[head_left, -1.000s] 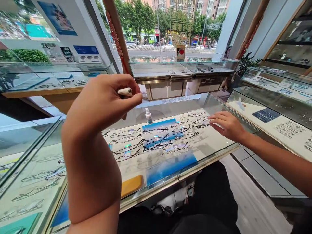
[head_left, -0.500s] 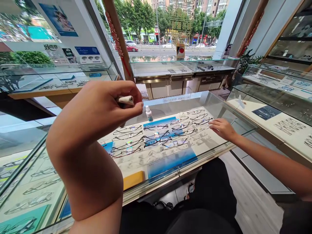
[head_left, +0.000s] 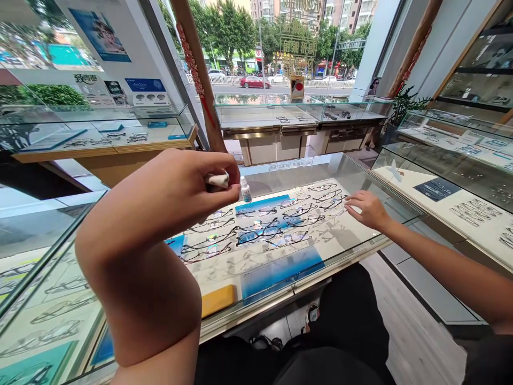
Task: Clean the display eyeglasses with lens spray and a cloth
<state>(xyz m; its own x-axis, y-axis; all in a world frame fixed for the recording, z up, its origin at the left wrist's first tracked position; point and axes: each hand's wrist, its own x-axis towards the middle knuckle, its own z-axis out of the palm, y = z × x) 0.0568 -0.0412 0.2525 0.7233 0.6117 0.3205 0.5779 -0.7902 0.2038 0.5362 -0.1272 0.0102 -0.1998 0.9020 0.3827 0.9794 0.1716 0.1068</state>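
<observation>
The left hand (head_left: 196,184) curls its fingers around a white cloth (head_left: 218,181) above the glass-topped bench (head_left: 355,240); the right hand (head_left: 366,210) (I cannot tell whether its fingers pinch anything) is beside the eyeglasses (head_left: 260,233).

White is noted on cloth (head_left: 218,181) and bottle (head_left: 246,191), black on spectacles (head_left: 260,234), yellow on block (head_left: 218,301), graded blue on sheet (head_left: 280,275).

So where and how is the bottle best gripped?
Probably around the body of the bottle, below its narrower top, coming from the right: it stands upright, and in this view the left hand crowds its left side.
</observation>
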